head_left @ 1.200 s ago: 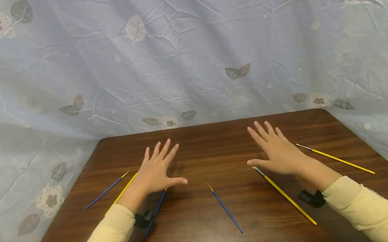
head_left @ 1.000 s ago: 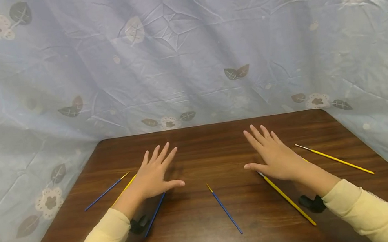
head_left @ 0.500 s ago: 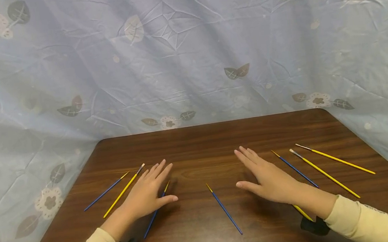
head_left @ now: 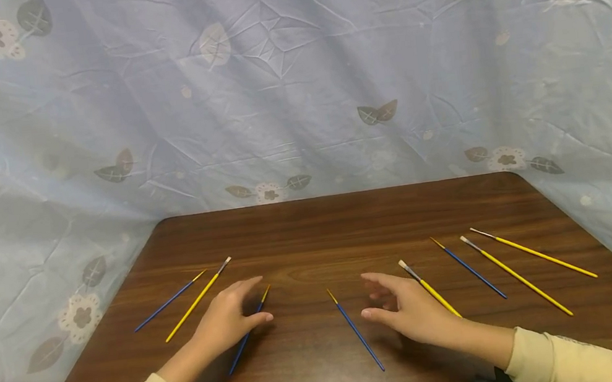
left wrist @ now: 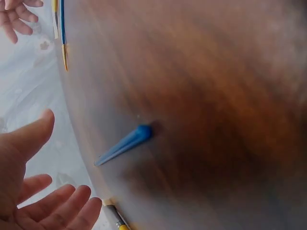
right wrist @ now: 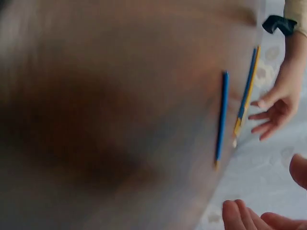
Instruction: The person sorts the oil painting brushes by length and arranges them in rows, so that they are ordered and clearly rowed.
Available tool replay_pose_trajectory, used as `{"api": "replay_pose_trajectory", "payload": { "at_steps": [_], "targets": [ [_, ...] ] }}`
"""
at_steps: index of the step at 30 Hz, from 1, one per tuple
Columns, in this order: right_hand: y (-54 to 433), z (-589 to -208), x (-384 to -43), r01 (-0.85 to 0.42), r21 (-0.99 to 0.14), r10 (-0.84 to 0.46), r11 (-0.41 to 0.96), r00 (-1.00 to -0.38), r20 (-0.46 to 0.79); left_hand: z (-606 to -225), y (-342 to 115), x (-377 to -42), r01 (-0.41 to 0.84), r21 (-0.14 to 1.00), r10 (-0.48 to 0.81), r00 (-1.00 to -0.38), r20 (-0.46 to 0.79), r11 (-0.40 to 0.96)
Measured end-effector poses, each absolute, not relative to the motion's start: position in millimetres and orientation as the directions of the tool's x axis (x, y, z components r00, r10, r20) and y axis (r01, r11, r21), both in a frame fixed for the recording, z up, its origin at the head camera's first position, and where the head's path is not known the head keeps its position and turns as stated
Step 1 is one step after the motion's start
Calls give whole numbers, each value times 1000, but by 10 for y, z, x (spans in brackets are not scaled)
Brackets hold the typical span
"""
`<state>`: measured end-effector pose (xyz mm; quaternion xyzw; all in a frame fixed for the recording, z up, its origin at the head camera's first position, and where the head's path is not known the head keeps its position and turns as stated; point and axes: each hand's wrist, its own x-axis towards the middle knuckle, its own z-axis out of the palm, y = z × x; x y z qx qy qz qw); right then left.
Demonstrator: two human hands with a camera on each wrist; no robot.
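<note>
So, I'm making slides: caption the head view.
Left hand and right hand above a table with four blue brushes and four yellow brushes.

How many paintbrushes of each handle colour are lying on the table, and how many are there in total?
Blue-handled paintbrushes: 4
Yellow-handled paintbrushes: 4
Total: 8
</note>
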<state>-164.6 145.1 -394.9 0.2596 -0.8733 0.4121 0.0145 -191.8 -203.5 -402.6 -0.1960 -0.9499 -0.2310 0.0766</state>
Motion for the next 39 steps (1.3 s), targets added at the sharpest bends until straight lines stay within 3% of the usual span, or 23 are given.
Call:
{"api": "replay_pose_trajectory", "payload": {
  "at_steps": [5, 13, 29, 39],
  "targets": [
    [1357, -4049, -1622, -377, -818, -424, 435, -887, 183, -4048, -2026, -1912, 334, 510, 262, -942, 209, 793],
    [1228, -4139, -1628, -334, -841, -462, 426, -879, 116, -4119, -2001, -1904, 221, 620, 164, -975, 148, 753],
    [1129, -4212, -1784, -273, -841, -449, 467, -893, 41, -4200, -2023, -1961, 123, 724, 82, -992, 92, 679],
    [1077, -4193, -1793, -312, -804, -462, 505, -885, 53, -4220, -2012, -1952, 146, 692, 80, -989, 127, 707]
  ]
}}
